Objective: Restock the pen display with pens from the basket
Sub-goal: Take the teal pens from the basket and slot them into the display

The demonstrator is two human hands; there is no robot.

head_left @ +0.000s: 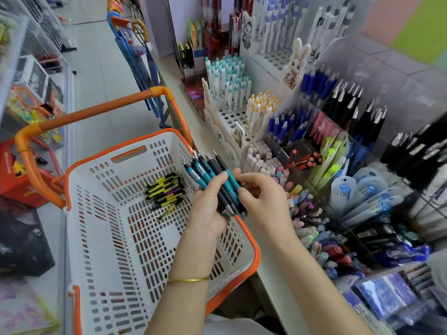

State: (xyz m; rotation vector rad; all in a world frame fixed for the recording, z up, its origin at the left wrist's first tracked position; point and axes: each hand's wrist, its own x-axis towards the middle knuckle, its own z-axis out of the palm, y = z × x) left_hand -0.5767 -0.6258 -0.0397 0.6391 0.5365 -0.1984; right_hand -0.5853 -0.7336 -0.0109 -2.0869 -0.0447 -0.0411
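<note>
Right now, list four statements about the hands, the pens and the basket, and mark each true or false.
1. The left hand grips a bundle of teal and black pens. True.
2. The white plastic basket with orange rim holds no pens. False: a pile of yellow and black pens lies on its floor.
3. The right hand pinches a pen in the bundle. True.
4. A bangle sits on the right wrist. False: the thin gold bangle is on the left wrist.
</note>
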